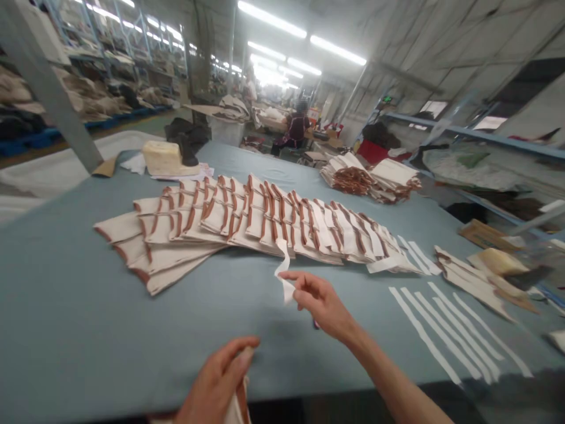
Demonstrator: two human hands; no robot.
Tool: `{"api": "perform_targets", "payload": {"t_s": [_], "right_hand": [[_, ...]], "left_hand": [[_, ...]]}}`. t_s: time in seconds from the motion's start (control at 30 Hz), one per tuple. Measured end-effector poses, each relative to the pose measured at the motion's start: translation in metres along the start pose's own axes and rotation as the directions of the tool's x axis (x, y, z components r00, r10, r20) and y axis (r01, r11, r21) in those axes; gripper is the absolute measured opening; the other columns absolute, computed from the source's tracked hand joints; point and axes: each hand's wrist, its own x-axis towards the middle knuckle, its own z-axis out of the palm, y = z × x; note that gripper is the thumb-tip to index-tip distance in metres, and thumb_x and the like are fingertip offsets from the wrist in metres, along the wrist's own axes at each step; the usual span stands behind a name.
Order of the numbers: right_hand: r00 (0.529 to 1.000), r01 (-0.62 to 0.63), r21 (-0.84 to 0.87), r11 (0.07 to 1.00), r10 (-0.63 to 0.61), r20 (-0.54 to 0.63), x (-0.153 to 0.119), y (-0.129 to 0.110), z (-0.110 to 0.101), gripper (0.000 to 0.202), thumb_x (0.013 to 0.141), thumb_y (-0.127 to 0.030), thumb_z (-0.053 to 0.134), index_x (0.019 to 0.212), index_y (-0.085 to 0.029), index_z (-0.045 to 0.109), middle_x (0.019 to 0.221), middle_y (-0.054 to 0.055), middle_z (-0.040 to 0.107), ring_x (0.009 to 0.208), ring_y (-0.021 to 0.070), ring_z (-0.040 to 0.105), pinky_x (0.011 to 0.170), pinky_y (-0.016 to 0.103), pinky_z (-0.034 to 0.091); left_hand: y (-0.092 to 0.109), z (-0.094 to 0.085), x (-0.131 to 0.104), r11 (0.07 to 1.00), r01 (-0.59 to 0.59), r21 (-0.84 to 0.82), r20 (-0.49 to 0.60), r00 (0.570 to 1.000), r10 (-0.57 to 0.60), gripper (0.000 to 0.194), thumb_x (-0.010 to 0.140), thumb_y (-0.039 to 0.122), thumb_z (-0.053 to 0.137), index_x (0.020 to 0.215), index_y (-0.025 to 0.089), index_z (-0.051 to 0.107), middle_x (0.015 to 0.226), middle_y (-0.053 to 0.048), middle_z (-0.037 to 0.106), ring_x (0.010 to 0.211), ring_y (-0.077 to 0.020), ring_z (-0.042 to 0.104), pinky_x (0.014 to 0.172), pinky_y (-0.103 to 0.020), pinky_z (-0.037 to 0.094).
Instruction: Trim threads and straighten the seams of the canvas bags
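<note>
My right hand [321, 305] is over the middle of the table, its fingers closed on a short white strip [285, 254] that curls up past the index finger. Low in the view, my left hand [216, 377] grips a cream fabric piece with brown edging [241, 400], mostly hidden by the hand and the table's front edge. Beyond both hands, a long fanned row of cream fabric pieces with brown edges [212, 221] overlaps across the table. Several white strips lie across its right part, one of them a loose white strip [386, 263].
Long white strips [435, 330] lie side by side on the blue-green table [79, 330] at right. Folded cream stacks [348, 171] stand at the back. A yellowish block [163, 158] sits far left, beside dark cloth. A person [295, 126] sits in the background.
</note>
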Motion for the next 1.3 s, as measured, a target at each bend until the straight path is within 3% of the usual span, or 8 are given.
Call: {"api": "perform_targets", "payload": {"t_s": [0.07, 0.17, 0.4, 0.73, 0.87, 1.0, 1.13, 1.3], "right_hand": [[0.993, -0.033, 0.068, 0.997, 0.026, 0.114, -0.03, -0.008, 0.022, 0.018, 0.087, -0.032, 0.058, 0.073, -0.022, 0.054, 0.13, 0.014, 0.075, 0.096, 0.0239, 0.074, 0.076, 0.033, 0.052], [0.961, -0.106, 0.159, 0.981, 0.06, 0.27, -0.068, -0.014, 0.049, 0.016, 0.087, -0.029, 0.061, 0.074, -0.021, 0.055, 0.125, 0.013, 0.077, 0.097, 0.0237, 0.072, 0.079, 0.033, 0.05], [0.929, -0.173, 0.276, 0.946, 0.063, 0.365, -0.123, -0.024, 0.073, 0.032, 0.094, -0.044, 0.067, 0.075, -0.022, 0.053, 0.119, 0.013, 0.077, 0.101, 0.0251, 0.069, 0.085, 0.035, 0.05], [0.922, -0.283, 0.364, 0.887, 0.147, 0.358, -0.157, -0.014, 0.065, 0.045, 0.093, -0.065, 0.066, 0.079, -0.023, 0.061, 0.113, 0.014, 0.075, 0.103, 0.0303, 0.071, 0.088, 0.042, 0.056], [0.934, -0.234, 0.185, 0.955, 0.168, 0.314, -0.16, -0.005, 0.064, 0.044, 0.096, -0.062, 0.063, 0.075, -0.023, 0.061, 0.113, 0.015, 0.077, 0.104, 0.0311, 0.073, 0.087, 0.041, 0.059], [0.968, -0.16, -0.207, 0.965, 0.195, 0.159, -0.16, 0.003, 0.062, 0.032, 0.098, -0.056, 0.058, 0.096, -0.027, 0.072, 0.101, 0.012, 0.081, 0.089, 0.0315, 0.077, 0.077, 0.043, 0.061], [0.994, -0.034, -0.399, 0.916, -0.009, -0.106, -0.159, -0.014, 0.066, 0.033, 0.098, -0.048, 0.059, 0.124, -0.031, 0.069, 0.104, 0.011, 0.081, 0.088, 0.0328, 0.078, 0.074, 0.045, 0.062], [0.901, 0.428, -0.219, 0.877, -0.434, 0.025, -0.148, -0.063, 0.098, 0.049, 0.089, -0.028, 0.071, 0.136, -0.033, 0.059, 0.126, 0.009, 0.076, 0.113, 0.0307, 0.073, 0.094, 0.045, 0.06]], "left_hand": [[0.005, 0.003, 0.0, 0.981, 0.127, -0.147, 0.15, 0.983, -0.105, 0.026, 0.082, 0.041, 0.083, 0.1, 0.021, 0.083, 0.102, -0.003, 0.081, 0.102, -0.0219, 0.068, 0.091, -0.026, 0.05], [-0.001, 0.005, -0.008, 0.84, 0.346, -0.418, 0.356, 0.913, -0.199, 0.02, 0.07, 0.02, 0.086, 0.088, 0.015, 0.079, 0.073, 0.001, 0.073, 0.075, -0.015, 0.063, 0.072, -0.021, 0.047], [-0.046, -0.009, -0.029, 0.639, 0.492, -0.591, 0.445, 0.86, -0.25, 0.057, 0.065, 0.034, 0.08, 0.119, 0.015, 0.072, 0.067, -0.001, 0.072, 0.056, -0.016, 0.062, 0.06, -0.027, 0.05], [-0.032, -0.033, -0.045, 0.766, 0.234, -0.598, 0.312, 0.949, -0.046, 0.027, 0.066, 0.03, 0.081, 0.086, 0.018, 0.068, 0.058, 0.003, 0.063, 0.049, -0.0108, 0.052, 0.049, -0.019, 0.038], [-0.022, -0.042, -0.06, 0.841, 0.138, -0.523, 0.297, 0.954, 0.027, 0.019, 0.068, 0.024, 0.084, 0.075, 0.016, 0.068, 0.07, -0.002, 0.068, 0.063, -0.0146, 0.06, 0.058, -0.021, 0.043], [-0.011, -0.047, -0.073, 0.945, -0.173, -0.277, 0.248, 0.937, 0.244, 0.016, 0.085, 0.031, 0.073, 0.08, 0.016, 0.071, 0.082, -0.005, 0.071, 0.072, -0.0172, 0.062, 0.065, -0.025, 0.044], [-0.005, -0.047, -0.081, 0.923, -0.383, -0.039, 0.192, 0.903, 0.383, 0.012, 0.089, 0.026, 0.064, 0.083, 0.017, 0.069, 0.077, -0.003, 0.069, 0.066, -0.0155, 0.059, 0.063, -0.025, 0.041], [-0.007, -0.044, -0.086, 0.886, -0.459, 0.069, 0.216, 0.874, 0.436, 0.011, 0.089, 0.024, 0.06, 0.082, 0.018, 0.065, 0.069, 0.001, 0.062, 0.059, -0.0134, 0.052, 0.06, -0.025, 0.04]]}}
